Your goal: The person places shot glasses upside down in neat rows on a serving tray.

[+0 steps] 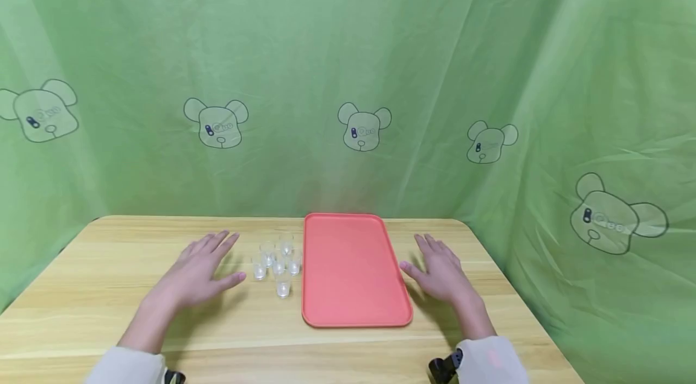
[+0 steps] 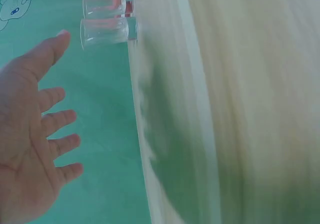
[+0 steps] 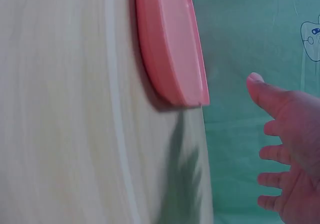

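Note:
Several small clear shot glasses (image 1: 283,288) stand upright in a cluster on the wooden table. Just right of them lies a red rectangular tray (image 1: 356,275) with a low rim and nothing on it. My left hand (image 1: 198,275) hovers over the table left of the glasses, fingers spread and holding nothing. In the left wrist view, its thumb is near a glass (image 2: 105,32) but apart from it. My right hand (image 1: 441,272) is held above the table on the tray's right side, fingers extended. The right wrist view shows that palm bare, apart from the tray (image 3: 172,49).
The light wooden table (image 1: 228,348) ends at a green curtain (image 1: 293,172) printed with bear heads, which hangs behind and along the right side. Dark wrist devices (image 1: 446,366) are at the cuffs of both pale sleeves.

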`<state>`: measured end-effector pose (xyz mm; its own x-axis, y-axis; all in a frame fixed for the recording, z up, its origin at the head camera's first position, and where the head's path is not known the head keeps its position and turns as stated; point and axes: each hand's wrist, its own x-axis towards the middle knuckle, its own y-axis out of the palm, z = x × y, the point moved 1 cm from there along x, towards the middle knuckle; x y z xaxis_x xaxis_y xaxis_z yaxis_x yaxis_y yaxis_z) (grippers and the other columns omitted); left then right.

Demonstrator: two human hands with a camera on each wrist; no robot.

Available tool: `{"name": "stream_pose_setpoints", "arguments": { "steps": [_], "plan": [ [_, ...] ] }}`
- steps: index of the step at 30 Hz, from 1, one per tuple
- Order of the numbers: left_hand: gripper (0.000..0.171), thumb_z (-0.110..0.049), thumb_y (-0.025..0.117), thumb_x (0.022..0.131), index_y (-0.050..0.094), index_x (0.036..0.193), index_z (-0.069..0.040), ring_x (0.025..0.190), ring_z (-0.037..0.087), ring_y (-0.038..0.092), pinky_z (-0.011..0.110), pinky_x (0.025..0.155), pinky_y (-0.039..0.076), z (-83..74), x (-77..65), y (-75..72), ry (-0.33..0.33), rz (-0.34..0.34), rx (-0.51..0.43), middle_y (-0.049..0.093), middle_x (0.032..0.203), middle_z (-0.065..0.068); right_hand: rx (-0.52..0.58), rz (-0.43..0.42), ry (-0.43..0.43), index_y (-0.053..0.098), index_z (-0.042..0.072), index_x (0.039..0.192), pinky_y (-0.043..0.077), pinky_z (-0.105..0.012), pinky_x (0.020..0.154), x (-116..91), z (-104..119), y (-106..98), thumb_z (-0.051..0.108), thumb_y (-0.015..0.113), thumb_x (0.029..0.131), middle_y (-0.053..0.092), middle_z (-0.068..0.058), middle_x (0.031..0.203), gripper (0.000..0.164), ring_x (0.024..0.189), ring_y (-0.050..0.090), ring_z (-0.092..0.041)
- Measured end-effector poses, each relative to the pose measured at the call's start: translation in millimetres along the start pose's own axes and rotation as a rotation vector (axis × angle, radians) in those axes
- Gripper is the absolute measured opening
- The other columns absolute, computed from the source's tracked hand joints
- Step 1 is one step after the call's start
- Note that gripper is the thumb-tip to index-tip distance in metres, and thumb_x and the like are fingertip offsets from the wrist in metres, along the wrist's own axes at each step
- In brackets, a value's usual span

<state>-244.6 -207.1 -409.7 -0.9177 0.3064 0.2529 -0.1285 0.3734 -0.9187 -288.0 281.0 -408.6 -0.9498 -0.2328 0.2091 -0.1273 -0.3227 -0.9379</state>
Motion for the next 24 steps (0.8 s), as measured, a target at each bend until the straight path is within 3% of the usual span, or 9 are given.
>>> {"name": "stream_pose_setpoints", "arguments": {
  "steps": [8, 15, 20, 24],
  "plan": [
    [0.086, -0.05, 0.072, 0.092, 0.036, 0.158, -0.007, 0.143, 0.054, 0.03, 0.073, 0.11, 0.027, -4.5, 10.2, 4.8, 0.003, 0.011, -0.035, 0.032, 0.161, 0.026, 0.212, 0.033, 0.023, 0.032, -0.008, 0.155, 0.028, -0.067, 0.115, 11.2, 4.1, 19.4, 0.033, 0.062, 0.103, 0.036, -0.037, 0.153, 0.073, 0.142, 0.03, -0.056],
    [0.085, -0.045, 0.074, 0.092, 0.037, 0.157, -0.005, 0.141, 0.053, 0.035, 0.07, 0.11, 0.033, -8.3, 18.0, 13.2, -0.004, 0.034, -0.095, 0.036, 0.157, 0.028, 0.378, 0.057, 0.081, 0.032, -0.008, 0.154, 0.031, -0.06, 0.116, 18.9, 8.4, 33.7, 0.028, 0.064, 0.102, 0.042, -0.036, 0.15, 0.072, 0.141, 0.039, -0.051],
    [0.084, -0.042, 0.073, 0.093, 0.036, 0.157, -0.003, 0.141, 0.053, 0.036, 0.067, 0.112, 0.033, -11.5, 24.5, 16.7, -0.034, 0.072, -0.147, 0.038, 0.155, 0.031, 0.427, 0.037, 0.137, 0.034, -0.006, 0.154, 0.048, -0.055, 0.103, 21.5, 8.4, 40.6, 0.024, 0.066, 0.101, 0.053, -0.033, 0.14, 0.069, 0.12, 0.06, -0.044],
    [0.082, -0.04, 0.074, 0.093, 0.038, 0.156, -0.002, 0.139, 0.053, 0.039, 0.066, 0.112, 0.033, -12.6, 28.3, 17.8, -0.045, 0.092, -0.158, 0.04, 0.152, 0.033, 0.473, 0.028, 0.175, 0.038, -0.004, 0.153, 0.053, -0.045, 0.089, 22.2, 8.4, 46.7, 0.02, 0.068, 0.099, 0.061, -0.026, 0.13, 0.067, 0.103, 0.063, -0.03]
  ]
}}
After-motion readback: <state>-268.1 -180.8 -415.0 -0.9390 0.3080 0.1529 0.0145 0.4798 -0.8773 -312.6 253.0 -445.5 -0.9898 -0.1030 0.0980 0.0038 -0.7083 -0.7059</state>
